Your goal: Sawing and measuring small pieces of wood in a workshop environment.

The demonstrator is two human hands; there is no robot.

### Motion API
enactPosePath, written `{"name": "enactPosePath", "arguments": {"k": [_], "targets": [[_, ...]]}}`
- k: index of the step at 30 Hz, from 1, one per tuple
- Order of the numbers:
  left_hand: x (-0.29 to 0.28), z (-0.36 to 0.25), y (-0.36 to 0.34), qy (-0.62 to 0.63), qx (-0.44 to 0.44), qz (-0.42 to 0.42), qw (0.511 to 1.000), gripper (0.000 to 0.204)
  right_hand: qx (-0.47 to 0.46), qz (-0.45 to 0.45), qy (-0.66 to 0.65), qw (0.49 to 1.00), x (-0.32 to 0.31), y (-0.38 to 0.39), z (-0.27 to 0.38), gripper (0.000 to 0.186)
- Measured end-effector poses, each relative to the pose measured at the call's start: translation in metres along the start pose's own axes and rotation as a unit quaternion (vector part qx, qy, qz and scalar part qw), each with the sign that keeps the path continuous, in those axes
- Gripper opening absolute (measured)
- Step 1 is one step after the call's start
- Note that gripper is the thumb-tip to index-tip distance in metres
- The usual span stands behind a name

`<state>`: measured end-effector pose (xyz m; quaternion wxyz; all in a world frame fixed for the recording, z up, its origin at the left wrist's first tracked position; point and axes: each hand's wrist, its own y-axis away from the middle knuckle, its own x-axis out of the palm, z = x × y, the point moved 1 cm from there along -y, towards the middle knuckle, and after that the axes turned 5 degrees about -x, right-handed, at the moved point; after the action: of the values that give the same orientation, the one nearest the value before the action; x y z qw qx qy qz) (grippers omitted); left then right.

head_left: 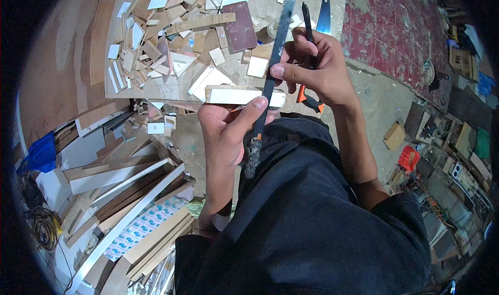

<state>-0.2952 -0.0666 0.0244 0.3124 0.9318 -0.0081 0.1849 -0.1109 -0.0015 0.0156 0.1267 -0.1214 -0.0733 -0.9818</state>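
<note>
My left hand grips a short white-faced wood piece, with its thumb pressed on a long dark, narrow strip that crosses the piece steeply. My right hand pinches that strip higher up with thumb and fingers, while also holding a slim black tool with an orange-and-black handle. The strip's lower end, below my left thumb, looks ragged and grey. The tool's exact kind is unclear.
A workbench bears many wood offcuts, a maroon board and a handsaw. Stacked boards and coiled cable lie at left. At right are a red-stained surface, a red plastic item and piled scrap.
</note>
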Motion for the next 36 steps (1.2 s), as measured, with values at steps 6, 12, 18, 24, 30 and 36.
{"name": "enactPosePath", "arguments": {"k": [6,12,18,24,30,36], "targets": [[0.003,0.002,-0.001,-0.016,0.028,0.017,0.999,0.039,0.003,0.007,0.011,1.000,0.000,-0.001,0.003,0.044],[0.005,0.005,0.001,0.011,0.060,-0.003,0.998,0.041,-0.018,0.015,0.024,0.999,0.000,0.000,0.005,0.044],[0.005,0.004,0.002,-0.010,0.049,-0.004,0.999,0.042,-0.007,0.013,0.010,1.000,0.002,0.003,0.008,0.042],[0.004,0.008,0.003,0.005,0.076,-0.001,0.997,0.041,-0.008,0.021,0.038,0.999,0.004,0.005,0.009,0.040],[0.003,0.012,0.004,0.003,0.091,-0.013,0.996,0.041,-0.027,0.008,0.035,0.999,0.005,0.009,0.007,0.040],[0.008,0.009,0.006,0.044,0.087,-0.024,0.995,0.030,-0.049,0.003,0.041,0.998,0.003,0.012,0.002,0.040]]}}
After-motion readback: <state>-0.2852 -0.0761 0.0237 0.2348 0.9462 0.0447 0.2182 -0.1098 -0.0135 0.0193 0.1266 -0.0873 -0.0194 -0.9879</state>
